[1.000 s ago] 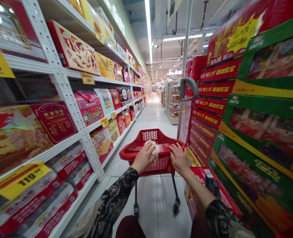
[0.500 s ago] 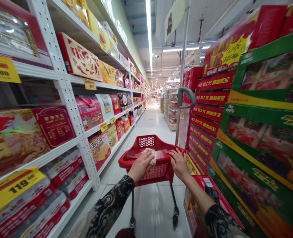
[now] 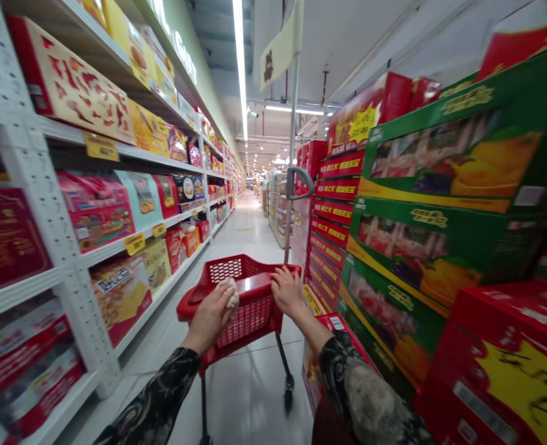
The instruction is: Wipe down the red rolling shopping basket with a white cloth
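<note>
Left hand [image 3: 211, 318]: fingers clamped on crumpled white wad [image 3: 230, 293] against red wheeled shopping basket [image 3: 248, 324], 12 o'clock | right hand [image 3: 288, 292]: fingers curled over basket rim | white shelving [image 3: 46, 228] 10 o'clock, green gift boxes [image 3: 421, 247] 2 o'clock | even two-hand grip looked best for steering straight

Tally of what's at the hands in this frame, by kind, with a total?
Hands: 2
Red plastic wheeled shopping basket: 1
Crumpled white cloth or tissue: 1
Basket's metal legs: 2
Total: 6
</note>
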Demonstrator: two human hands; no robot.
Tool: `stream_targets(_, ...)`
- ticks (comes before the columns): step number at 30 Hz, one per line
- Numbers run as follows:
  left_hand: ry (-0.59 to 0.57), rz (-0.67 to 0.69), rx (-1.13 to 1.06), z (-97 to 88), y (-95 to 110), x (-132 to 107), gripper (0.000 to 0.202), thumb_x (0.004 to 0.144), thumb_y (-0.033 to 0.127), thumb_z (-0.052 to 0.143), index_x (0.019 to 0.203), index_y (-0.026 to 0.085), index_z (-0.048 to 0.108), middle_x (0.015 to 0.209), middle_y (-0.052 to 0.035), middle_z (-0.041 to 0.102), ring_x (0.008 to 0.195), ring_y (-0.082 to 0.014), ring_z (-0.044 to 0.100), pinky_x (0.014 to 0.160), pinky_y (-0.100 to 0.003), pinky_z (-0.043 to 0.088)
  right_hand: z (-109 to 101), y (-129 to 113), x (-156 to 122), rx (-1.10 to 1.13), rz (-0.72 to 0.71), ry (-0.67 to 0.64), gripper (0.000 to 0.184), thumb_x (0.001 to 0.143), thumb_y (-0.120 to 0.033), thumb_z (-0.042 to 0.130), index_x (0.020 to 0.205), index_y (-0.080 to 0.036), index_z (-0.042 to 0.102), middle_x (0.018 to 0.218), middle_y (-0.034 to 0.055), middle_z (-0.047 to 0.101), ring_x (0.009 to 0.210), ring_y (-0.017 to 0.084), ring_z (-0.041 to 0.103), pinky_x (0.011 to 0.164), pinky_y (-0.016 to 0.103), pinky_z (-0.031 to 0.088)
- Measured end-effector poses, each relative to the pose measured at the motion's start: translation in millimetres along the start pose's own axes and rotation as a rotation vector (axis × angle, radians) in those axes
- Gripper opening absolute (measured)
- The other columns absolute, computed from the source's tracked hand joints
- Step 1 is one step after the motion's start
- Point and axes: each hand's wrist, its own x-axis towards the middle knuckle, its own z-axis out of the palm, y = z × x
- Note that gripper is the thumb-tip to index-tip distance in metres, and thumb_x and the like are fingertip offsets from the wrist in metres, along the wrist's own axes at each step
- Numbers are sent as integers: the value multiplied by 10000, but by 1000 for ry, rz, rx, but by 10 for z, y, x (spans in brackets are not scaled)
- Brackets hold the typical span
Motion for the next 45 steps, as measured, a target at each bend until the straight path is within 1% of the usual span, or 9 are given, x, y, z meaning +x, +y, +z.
stream_targets(4, 84, 4, -18, 90, 178, -5, 328, 852, 306, 412, 1108, 163, 560, 1190, -126, 574, 1179, -256, 473, 971, -451, 419, 35, -319, -182, 29, -51, -61, 345, 880, -297, 401, 1205, -258, 512, 1344, 48, 457, 1303, 231, 285, 1038, 565, 167)
stream_targets(7, 79, 17, -13, 47, 342, -2, 315, 851, 283, 405, 1100, 166, 559, 1177, -122, 580, 1147, -250, 496, 959, -450, 430, -39, -369, -288, 48, -49, -94, 349, 879, -285, 402, 1208, -250, 514, 1354, 52, 444, 1309, 230, 275, 1036, 568, 178)
stream_targets(17, -66, 160, -74, -527, 560, -239, 318, 814, 193, 467, 1122, 190, 545, 1192, -96, 567, 1124, -208, 514, 949, -396, 455, -473, -187, -441, 9, 11, -151, 339, 879, -242, 380, 1153, -234, 580, 1344, 72, 456, 1311, 263, 280, 1018, 548, 236)
stream_targets(21, -51, 139, -118, -592, 699, -278, 312, 812, 196, 482, 1117, 179, 548, 1189, -111, 566, 1131, -212, 510, 940, -395, 462, -435, -315, -495, -104, 124, -83, 350, 879, -318, 385, 1137, -198, 590, 1365, 118, 414, 1311, 322, 250, 1006, 586, 214)
stream_targets(26, -69, 134, -171, -544, 931, -208, 317, 787, 165, 501, 1098, 176, 563, 1195, -112, 564, 1150, -225, 495, 956, -414, 446, -320, -300, -537, -75, 7, -29, 359, 868, -309, 409, 1152, -170, 578, 1266, 113, 521, 1270, 255, 335, 1080, 509, 123)
stream_targets(32, -222, 92, -279, -742, 823, -168, 312, 759, 128, 478, 1043, 184, 592, 1155, -83, 596, 1075, -178, 547, 948, -348, 447, -392, -113, -604, 15, -83, 54, 366, 848, -314, 401, 1094, -162, 626, 1206, 98, 566, 1240, 234, 381, 1099, 482, 139)
stream_targets(36, -229, -37, -295, -874, 693, -211, 283, 756, 144, 455, 995, 179, 603, 1073, -62, 632, 1018, -161, 571, 926, -323, 455, -393, -116, -623, 76, -60, 90, 364, 827, -339, 431, 1066, -170, 648, 1198, 98, 570, 1246, 263, 366, 1094, 506, 153)
stream_targets(39, -202, -80, -285, -846, 728, -252, 300, 762, 147, 440, 1019, 182, 591, 1063, -55, 637, 997, -161, 573, 915, -330, 460, -384, -95, -606, 105, -40, 82, 370, 832, -355, 428, 1060, -168, 653, 1205, 101, 566, 1251, 267, 360, 1095, 500, 161)
stream_targets(45, -172, 17, -326, -644, 927, -286, 347, 790, 156, 444, 1121, 174, 548, 1195, -95, 576, 1123, -182, 510, 979, -378, 420, -507, 0, -522, 42, -1, -25, 364, 861, -320, 399, 1113, -177, 619, 1257, 88, 529, 1278, 234, 328, 1092, 456, 187)
